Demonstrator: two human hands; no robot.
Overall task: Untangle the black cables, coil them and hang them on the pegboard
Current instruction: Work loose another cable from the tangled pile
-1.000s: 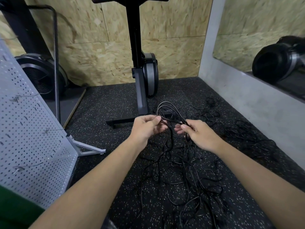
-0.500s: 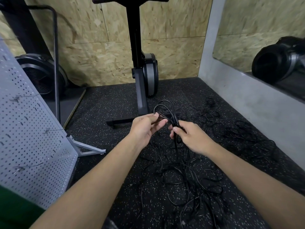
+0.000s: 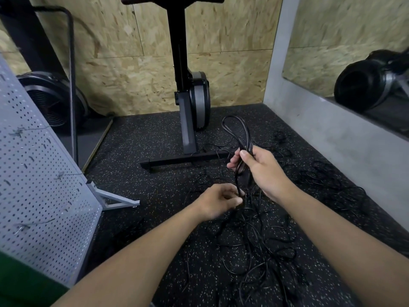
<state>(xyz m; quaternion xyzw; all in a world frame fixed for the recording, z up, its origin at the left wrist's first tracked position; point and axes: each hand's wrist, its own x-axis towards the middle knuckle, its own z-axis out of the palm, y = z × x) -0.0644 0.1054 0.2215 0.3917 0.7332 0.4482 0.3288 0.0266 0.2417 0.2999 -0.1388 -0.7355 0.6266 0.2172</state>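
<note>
A bundle of black cable loops point(image 3: 238, 134) stands up out of the right hand point(image 3: 263, 171), just in front of the exercise machine point(image 3: 190, 107), with the fingers curled round the gathered strands. Nearer than the machine, the left hand point(image 3: 218, 201) pinches one strand that trails down into the tangle point(image 3: 254, 251) on the floor point(image 3: 155, 140). To coil well, the left hand should probably feed slack loosely, working snags free before each new loop and keeping the loops equal. The pegboard point(image 3: 44, 185) leans left of the machine, with no black cable visible on it.
</note>
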